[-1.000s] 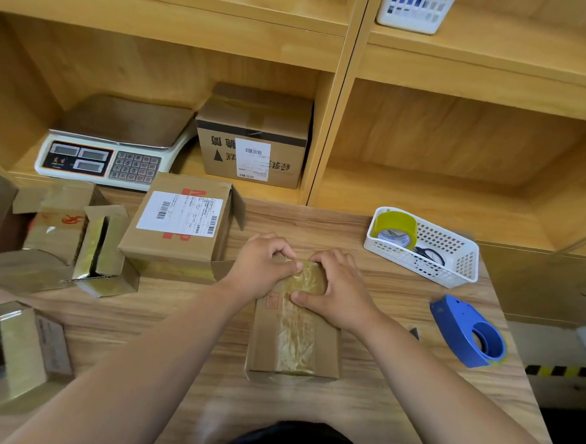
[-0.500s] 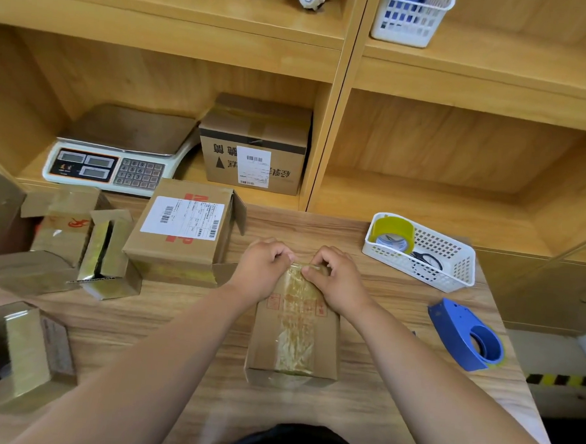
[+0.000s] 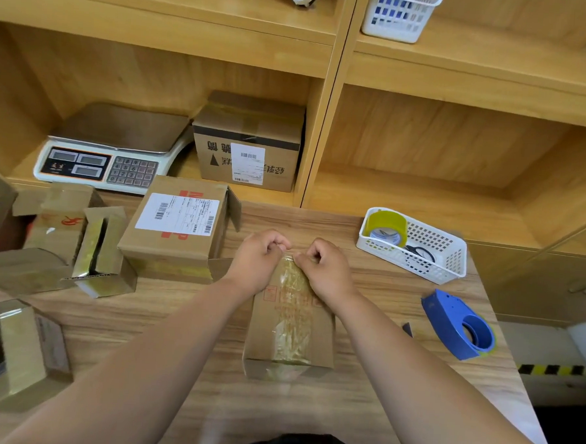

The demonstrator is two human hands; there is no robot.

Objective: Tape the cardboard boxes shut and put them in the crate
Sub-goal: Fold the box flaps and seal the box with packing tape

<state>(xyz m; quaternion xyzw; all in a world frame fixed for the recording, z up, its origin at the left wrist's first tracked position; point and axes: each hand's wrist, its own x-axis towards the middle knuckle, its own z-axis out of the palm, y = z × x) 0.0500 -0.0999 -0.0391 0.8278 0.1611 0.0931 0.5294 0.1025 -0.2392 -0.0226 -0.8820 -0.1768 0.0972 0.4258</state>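
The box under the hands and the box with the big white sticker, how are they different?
The narrow box is slimmer than the labelled box. The narrow box wears wrinkly clear tape on top; the labelled box wears a white barcode label. The left hand and right hand pinch the narrow box's tape; the labelled box sits untouched, end flaps open. Both are brown cardboard on the table.

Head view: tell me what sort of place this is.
Probably a parcel packing station: a weighing scale, a cardboard box with a shipping label on the table, and a blue tape dispenser near the small box being taped.
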